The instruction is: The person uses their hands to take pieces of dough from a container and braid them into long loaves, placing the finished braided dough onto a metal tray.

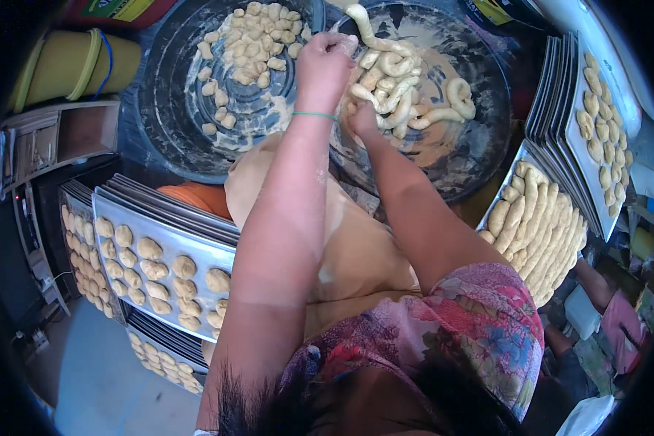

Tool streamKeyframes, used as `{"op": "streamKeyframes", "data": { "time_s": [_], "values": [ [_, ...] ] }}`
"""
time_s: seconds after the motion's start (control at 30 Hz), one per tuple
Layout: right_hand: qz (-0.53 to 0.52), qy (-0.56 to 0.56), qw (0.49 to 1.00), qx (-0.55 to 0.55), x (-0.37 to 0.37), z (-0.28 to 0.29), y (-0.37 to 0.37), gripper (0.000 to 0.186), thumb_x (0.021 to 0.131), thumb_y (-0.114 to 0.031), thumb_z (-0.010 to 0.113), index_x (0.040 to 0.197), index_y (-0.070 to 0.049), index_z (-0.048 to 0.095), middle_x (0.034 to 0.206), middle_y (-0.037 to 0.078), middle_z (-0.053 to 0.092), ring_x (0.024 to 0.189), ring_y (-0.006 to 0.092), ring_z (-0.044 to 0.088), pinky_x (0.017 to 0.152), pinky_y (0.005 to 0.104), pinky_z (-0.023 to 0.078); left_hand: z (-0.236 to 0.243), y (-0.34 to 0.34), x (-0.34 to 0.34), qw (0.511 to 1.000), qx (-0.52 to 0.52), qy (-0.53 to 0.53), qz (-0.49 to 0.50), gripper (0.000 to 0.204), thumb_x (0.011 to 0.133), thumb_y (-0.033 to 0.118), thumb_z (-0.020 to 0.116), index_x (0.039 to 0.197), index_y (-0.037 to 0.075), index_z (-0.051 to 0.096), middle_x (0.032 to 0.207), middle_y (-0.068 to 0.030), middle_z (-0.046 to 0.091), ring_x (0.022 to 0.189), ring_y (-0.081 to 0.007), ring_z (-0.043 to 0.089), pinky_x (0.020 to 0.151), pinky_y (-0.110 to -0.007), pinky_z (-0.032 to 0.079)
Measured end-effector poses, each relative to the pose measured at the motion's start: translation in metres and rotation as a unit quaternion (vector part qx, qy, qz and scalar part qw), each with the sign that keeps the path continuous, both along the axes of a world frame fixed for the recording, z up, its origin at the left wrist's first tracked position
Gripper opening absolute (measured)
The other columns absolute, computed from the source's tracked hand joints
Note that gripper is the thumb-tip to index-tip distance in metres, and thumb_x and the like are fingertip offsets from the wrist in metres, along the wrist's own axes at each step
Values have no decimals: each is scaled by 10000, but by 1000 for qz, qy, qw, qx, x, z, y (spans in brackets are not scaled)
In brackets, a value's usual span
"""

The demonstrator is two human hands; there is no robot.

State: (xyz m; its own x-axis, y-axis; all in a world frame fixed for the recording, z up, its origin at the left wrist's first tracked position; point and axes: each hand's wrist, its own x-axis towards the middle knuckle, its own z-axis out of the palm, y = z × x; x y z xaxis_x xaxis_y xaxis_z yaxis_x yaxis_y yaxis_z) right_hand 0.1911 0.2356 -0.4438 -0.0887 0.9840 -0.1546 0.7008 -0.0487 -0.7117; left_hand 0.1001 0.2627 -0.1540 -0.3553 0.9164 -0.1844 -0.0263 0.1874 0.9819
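Inside the right-hand black tub [489,149], ropes of dough [403,98] lie looped and heaped over loose flour. They look soft, stretchy and fairly light, probably tacky where bare; held by one end, a rope would likely sag and thin, so cupped support under its middle suits best. The left hand [328,65] is curled, the right hand [362,120] close against the heap; I cannot tell whether either pinches dough.
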Motion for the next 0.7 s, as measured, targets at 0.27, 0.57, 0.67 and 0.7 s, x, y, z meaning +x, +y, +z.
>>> {"op": "streamKeyframes", "data": {
  "time_s": [0.27, 0.57, 0.67, 0.7],
  "values": [
    [-59, 381, 893, -232, 26, -24, -11, 324, 759, -169, 556, 1065, -61, 554, 927, 181, 580, 850, 363, 558, 811, 369, 426, -4, 1, 1, 998, -36, 18, -49, 210, 792, 192, 589, 885, 5, 571, 774, -61, 592, 615, -113, 548, 544, -229, 447],
    [-14, 219, 914, -341, 28, -18, -31, 406, 840, -320, 476, 1039, 32, 513, 866, 151, 607, 687, 221, 591, 633, 294, 465, -9, 1, 11, 994, -12, 84, -66, 224, 788, 207, 594, 871, -1, 571, 759, -61, 600, 621, -114, 558, 542, -226, 445],
    [-48, 433, 755, -489, 42, 5, -14, 309, 853, -284, 461, 995, -17, 525, 776, 100, 591, 555, 165, 555, 492, 263, 432, -8, -1, 14, 995, -30, 61, -68, 213, 781, 204, 602, 855, 5, 574, 757, -59, 600, 624, -109, 558, 541, -223, 443],
    [-101, 476, 744, -458, 45, 20, -9, 260, 863, -269, 446, 958, -45, 538, 732, 73, 577, 502, 130, 528, 431, 242, 399, -7, -1, 16, 995, -25, 61, -69, 213, 781, 204, 602, 855, 5, 574, 757, -59, 600, 624, -109, 558, 541, -223, 443]
  ]
}}
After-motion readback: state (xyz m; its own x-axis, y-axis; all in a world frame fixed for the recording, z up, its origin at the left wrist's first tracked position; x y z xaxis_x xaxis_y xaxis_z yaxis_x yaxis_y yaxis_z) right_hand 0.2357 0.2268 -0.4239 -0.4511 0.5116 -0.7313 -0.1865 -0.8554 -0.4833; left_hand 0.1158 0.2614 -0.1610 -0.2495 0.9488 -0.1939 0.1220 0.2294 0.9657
